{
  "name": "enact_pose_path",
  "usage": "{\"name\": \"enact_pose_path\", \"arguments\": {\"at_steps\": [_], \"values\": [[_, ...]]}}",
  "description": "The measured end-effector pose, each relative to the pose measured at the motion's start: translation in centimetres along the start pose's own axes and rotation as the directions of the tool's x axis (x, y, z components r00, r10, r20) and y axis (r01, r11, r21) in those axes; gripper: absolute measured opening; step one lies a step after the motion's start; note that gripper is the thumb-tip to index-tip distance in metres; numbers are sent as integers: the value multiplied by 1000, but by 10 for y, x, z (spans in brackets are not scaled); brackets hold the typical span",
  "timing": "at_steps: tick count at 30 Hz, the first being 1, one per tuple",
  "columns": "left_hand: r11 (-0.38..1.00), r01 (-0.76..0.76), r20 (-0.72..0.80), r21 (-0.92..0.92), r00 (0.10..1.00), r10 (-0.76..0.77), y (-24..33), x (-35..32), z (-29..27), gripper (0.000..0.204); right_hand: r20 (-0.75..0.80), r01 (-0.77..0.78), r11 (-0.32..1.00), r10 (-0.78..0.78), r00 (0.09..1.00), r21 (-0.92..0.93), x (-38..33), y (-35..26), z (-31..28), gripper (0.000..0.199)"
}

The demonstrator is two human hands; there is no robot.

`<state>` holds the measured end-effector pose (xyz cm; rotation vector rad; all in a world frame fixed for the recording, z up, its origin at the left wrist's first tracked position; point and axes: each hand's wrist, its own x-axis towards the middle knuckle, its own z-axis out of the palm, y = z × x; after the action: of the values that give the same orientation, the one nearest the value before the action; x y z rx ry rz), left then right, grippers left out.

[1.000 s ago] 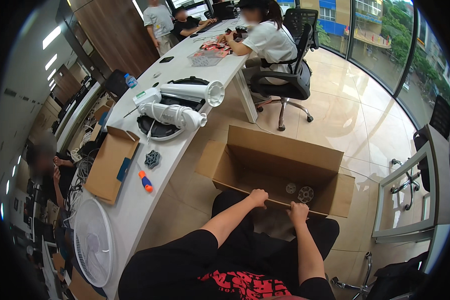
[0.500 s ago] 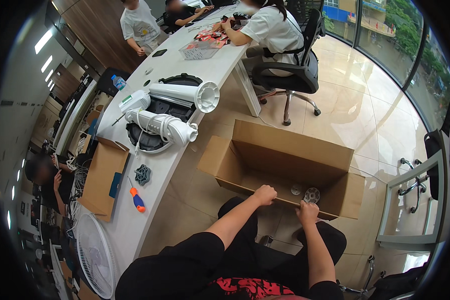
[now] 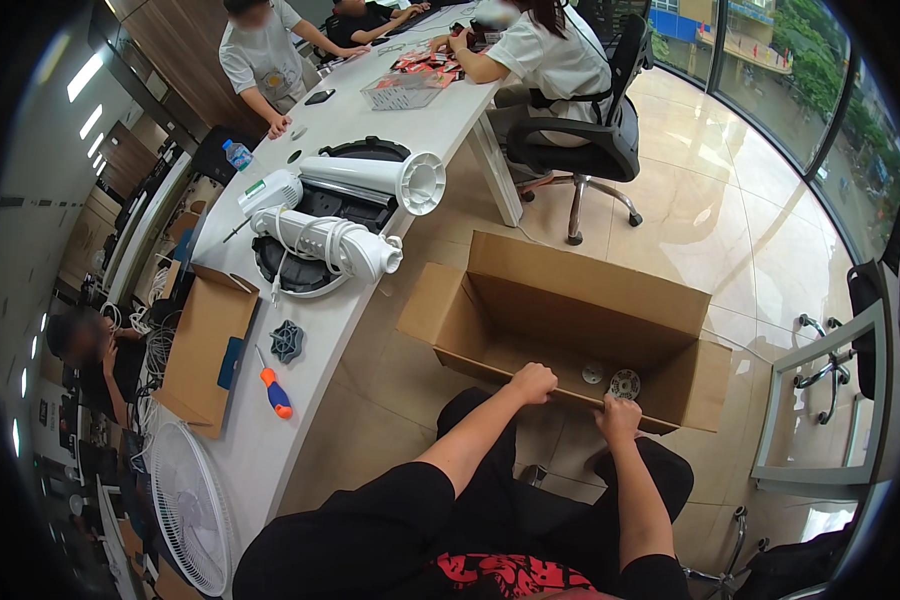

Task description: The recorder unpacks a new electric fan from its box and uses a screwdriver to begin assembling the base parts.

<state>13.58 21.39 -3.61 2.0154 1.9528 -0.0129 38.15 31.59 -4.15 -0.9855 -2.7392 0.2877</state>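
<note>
A large open cardboard box (image 3: 585,265) stands on the floor in front of me, its flaps folded outward. My left hand (image 3: 534,383) is closed over the middle of the box's near edge. Farther right along that same edge, my right hand (image 3: 619,417) grips it too. Down inside the box, towards the right end, lie a pale round slotted disc (image 3: 625,383) and a smaller round disc (image 3: 592,371). The fingertips of both hands are hidden behind the cardboard.
On the white table (image 3: 315,345) at left lie white fan parts (image 3: 325,243), a dark knob (image 3: 286,341), an orange-and-blue screwdriver (image 3: 276,395), a shallow cardboard tray (image 3: 205,350) and a fan grille (image 3: 188,505). Several people sit or stand around. An office chair (image 3: 580,140) stands beyond the box.
The box and both hands have shifted very slightly in the view, the grip unchanged. A person at the far side of the table now leans with a hand on it.
</note>
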Motion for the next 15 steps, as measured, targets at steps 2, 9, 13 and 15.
{"name": "enact_pose_path", "arguments": {"at_steps": [2, 9, 13, 15], "values": [[1000, -1, 0, -2, 1000, 1, 2, 0, -1, 19, 3, 1, 1000, -1, 1000, -1, -1, 1, 1, 38], [1000, 4, -10, -7, 1000, -4, 2, -1, -2, 20, -15, 9, 1000, -8, 1000, 7, 0, 1, 2, 37], [1000, -1, -13, -16, 1000, 1, 4, -1, -5, 20, -21, 5, 1000, -5, 1000, 2, 0, 3, 4, 38], [999, 14, -13, -35, 1000, -15, 5, -1, -7, 17, -23, 6, 1000, -6, 1000, -3, 0, 4, 5, 38]]}}
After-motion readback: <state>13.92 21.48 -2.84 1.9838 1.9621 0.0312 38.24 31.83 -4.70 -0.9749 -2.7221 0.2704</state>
